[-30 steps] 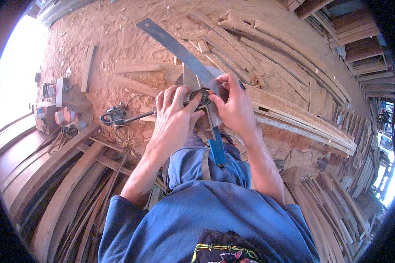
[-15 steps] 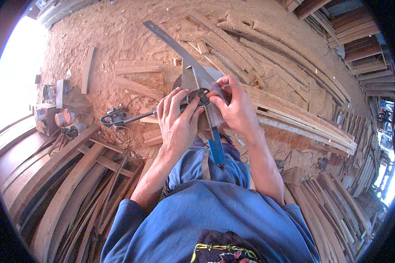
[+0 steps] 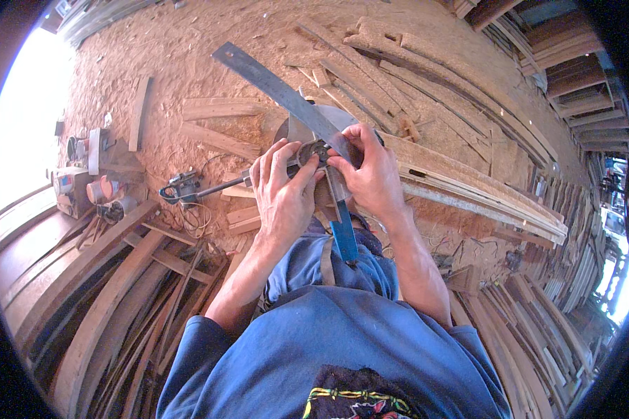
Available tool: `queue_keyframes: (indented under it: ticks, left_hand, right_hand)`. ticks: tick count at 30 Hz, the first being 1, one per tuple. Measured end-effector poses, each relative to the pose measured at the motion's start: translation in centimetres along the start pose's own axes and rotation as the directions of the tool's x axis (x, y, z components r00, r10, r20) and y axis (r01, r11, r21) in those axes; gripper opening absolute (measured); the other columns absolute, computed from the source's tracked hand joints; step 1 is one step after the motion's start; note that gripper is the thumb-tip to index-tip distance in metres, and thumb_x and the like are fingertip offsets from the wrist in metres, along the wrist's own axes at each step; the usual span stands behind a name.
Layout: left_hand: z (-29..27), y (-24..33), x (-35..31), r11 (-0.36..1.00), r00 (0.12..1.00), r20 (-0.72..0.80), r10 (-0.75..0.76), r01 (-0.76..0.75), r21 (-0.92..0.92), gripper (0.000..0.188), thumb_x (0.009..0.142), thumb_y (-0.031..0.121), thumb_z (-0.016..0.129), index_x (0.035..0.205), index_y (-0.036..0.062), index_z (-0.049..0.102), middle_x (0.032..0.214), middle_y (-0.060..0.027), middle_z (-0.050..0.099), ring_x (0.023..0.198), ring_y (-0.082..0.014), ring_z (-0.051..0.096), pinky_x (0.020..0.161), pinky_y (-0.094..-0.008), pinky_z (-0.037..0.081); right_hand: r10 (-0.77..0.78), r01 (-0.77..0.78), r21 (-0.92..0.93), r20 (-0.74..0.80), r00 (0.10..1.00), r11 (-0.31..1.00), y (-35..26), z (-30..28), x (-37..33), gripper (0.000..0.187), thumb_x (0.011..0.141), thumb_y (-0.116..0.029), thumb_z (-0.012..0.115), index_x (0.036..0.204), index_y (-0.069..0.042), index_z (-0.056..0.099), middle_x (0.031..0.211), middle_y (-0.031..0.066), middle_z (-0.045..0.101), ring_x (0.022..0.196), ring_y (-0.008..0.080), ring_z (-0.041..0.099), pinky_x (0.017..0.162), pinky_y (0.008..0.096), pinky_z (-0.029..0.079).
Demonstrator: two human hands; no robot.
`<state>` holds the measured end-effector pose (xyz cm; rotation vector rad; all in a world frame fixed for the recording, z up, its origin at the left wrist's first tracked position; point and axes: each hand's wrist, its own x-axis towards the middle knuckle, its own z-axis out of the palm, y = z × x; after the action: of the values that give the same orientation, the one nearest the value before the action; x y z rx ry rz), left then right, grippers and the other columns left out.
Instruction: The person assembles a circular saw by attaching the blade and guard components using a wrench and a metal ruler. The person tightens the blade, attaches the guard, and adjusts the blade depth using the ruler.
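Observation:
A long flat steel blade (image 3: 272,80) slants up and left from my right hand (image 3: 365,167). That hand's fingers and thumb are pinched around the blade's lower end. My left hand (image 3: 283,185) curls over a dark round metal part (image 3: 314,151), its thumb pressing on the near side. From this part a dark rod (image 3: 223,186) runs out to the left beneath my left hand. Below the hands, a metal bar with a blue end piece (image 3: 344,241) points toward my lap. Behind the blade, a pale disc-like surface (image 3: 339,117) is partly hidden.
A corded blue-grey power tool (image 3: 183,188) lies on the dusty ground at left. Tubs and cans (image 3: 105,187) stand farther left. Long planks (image 3: 482,185) stretch to the right, and stacked timber (image 3: 112,293) fills the lower left.
The blade has tilted, its far end swinging left and slightly down, and more of its flat face shows. My right hand has shifted a little; my left hand stays nearly still.

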<state>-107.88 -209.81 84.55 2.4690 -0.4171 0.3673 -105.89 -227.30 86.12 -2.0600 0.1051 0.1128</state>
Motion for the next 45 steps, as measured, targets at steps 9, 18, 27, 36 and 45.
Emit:
queue_keyframes:
  ticks: [9, 18, 27, 36, 45]
  left_hand:
    - [0.2, -0.5, -0.1, 1.0, 1.0, 0.014, 0.018, -0.018, -0.001, 0.028, 0.079, 0.023, 0.08, 0.104, 0.0119, 0.078, 0.13, -0.01, 0.061, 0.129, -0.0326, 0.053, 0.105, -0.0478, 0.039]
    - [-1.3, -0.2, 0.2, 0.997, 0.997, 0.072, 0.028, -0.022, -0.08, 0.041, 0.078, 0.013, 0.08, 0.118, 0.009, 0.074, 0.13, -0.0144, 0.062, 0.126, -0.0362, 0.057, 0.109, -0.0496, 0.04]
    - [-7.6, -7.5, -1.4, 0.992, 0.969, 0.216, -0.123, 0.126, -0.001, 0.054, 0.079, 0.013, 0.082, 0.13, 0.0042, 0.066, 0.124, -0.0163, 0.066, 0.116, -0.0354, 0.061, 0.101, -0.0456, 0.049]
    - [-6.9, -9.7, -3.0, 0.969, 0.924, 0.305, -0.229, 0.246, -0.018, 0.053, 0.082, 0.01, 0.08, 0.132, 0.0047, 0.065, 0.114, -0.0158, 0.07, 0.108, -0.0361, 0.065, 0.095, -0.046, 0.052]
    - [-4.5, -3.6, -0.1, 0.992, 0.996, 0.083, -0.034, 0.043, -0.115, 0.058, 0.074, 0.025, 0.088, 0.125, 0.0054, 0.069, 0.133, -0.0172, 0.061, 0.128, -0.0376, 0.055, 0.11, -0.0508, 0.043]
  right_hand:
    - [0.005, -0.005, -0.023, -0.016, 1.0, 1.0, -0.2, 0.1, -0.1, 0.036, 0.085, -0.003, 0.079, 0.112, -0.003, 0.055, 0.098, 0.0141, 0.075, 0.097, 0.0248, 0.075, 0.083, 0.0377, 0.056]
    - [-0.161, 0.15, -0.179, -0.049, 0.986, 0.972, 0.0, -1.1, -0.1, 0.046, 0.087, -0.017, 0.081, 0.124, -0.005, 0.058, 0.098, 0.0118, 0.071, 0.09, 0.0215, 0.071, 0.078, 0.0355, 0.055]
    - [-0.151, 0.152, -0.102, 0.017, 0.988, 0.983, 4.1, -12.5, 0.3, 0.056, 0.095, -0.049, 0.07, 0.138, -0.015, 0.059, 0.11, 0.0094, 0.065, 0.097, 0.0249, 0.064, 0.082, 0.0389, 0.052]
    - [-0.323, 0.394, -0.528, 0.226, 0.919, 0.752, 4.3, -14.7, 3.2, 0.059, 0.088, -0.058, 0.072, 0.128, -0.016, 0.062, 0.102, 0.0079, 0.063, 0.096, 0.0301, 0.062, 0.087, 0.0438, 0.045]
    - [-0.347, 0.471, -0.605, 0.319, 0.882, 0.642, 4.1, -16.3, 5.8, 0.065, 0.077, -0.07, 0.073, 0.116, -0.018, 0.065, 0.092, 0.0033, 0.058, 0.087, 0.025, 0.058, 0.083, 0.0378, 0.038]
